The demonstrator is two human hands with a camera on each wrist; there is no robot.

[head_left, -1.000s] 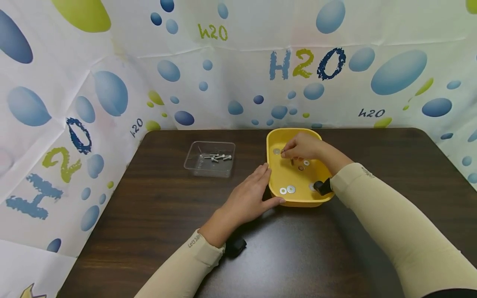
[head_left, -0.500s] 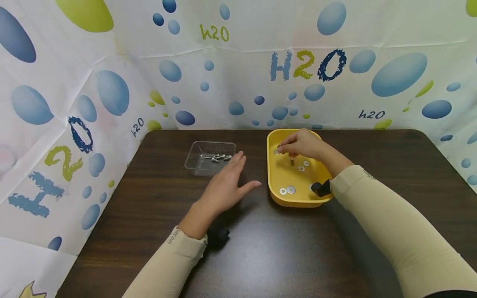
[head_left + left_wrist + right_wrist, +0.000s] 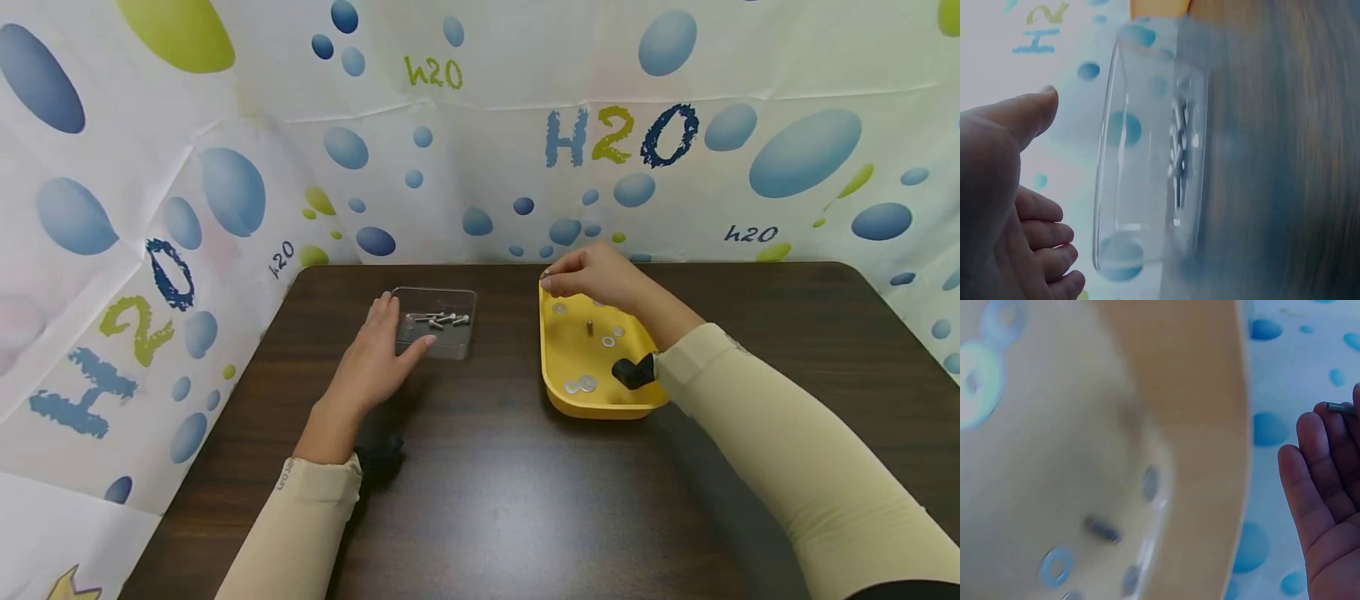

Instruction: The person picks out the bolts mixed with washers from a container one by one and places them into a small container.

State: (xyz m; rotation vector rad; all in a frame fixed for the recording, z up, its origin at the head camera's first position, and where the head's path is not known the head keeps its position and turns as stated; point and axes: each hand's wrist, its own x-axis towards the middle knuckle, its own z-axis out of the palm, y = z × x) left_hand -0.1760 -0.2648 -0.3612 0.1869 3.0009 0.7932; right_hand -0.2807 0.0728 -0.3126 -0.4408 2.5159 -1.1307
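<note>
My right hand (image 3: 603,277) is over the far left corner of a yellow plastic tub (image 3: 600,411), pinching a small bolt (image 3: 1340,408) whose shank end sticks out past the fingertips in the right wrist view. The bolt's head is hidden there. Inside the tub lie several flat washers (image 3: 587,383) and a single bolt (image 3: 590,328). At the left, my left hand (image 3: 363,358) reaches beside a clear plastic box (image 3: 450,352), fingers extended along its left side and thumb before its front edge. Several bolts (image 3: 442,319) lie in a loose heap in the box.
Both containers stand toward the back of a dark wooden table (image 3: 480,500), with a gap of bare wood between them. A white sheet (image 3: 495,75) printed with blue and green drops hangs behind and to the left.
My left hand has let go of the tub's left side and swung left to the clear box. My right hand has risen from inside the tub toward its far left rim, a bolt between its fingertips.
</note>
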